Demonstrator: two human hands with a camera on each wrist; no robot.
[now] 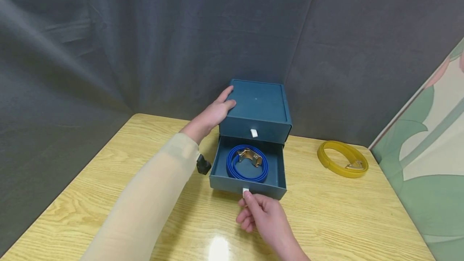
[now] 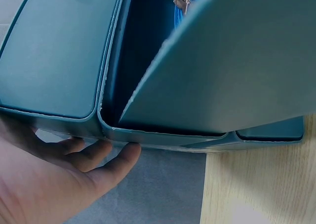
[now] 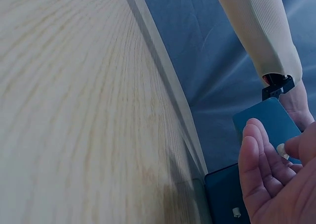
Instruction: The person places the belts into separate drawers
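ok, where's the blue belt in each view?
Head: blue belt coiled in the open lower drawer, centre frame.
Left wrist: only a sliver of blue belt and buckle at the top edge.
Right wrist: not in it.
Shared landmark: the teal box.

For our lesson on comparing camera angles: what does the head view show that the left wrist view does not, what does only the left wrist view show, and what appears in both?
Only the head view shows the right hand pinching the white pull tab of the open lower drawer, the yellow belt lying apart on the wooden table, and the whole coiled blue belt inside the drawer.

Only the left wrist view shows the left hand's fingers up close, lying along the box's edge.

Both show the left hand resting against the teal drawer box and part of the blue belt.
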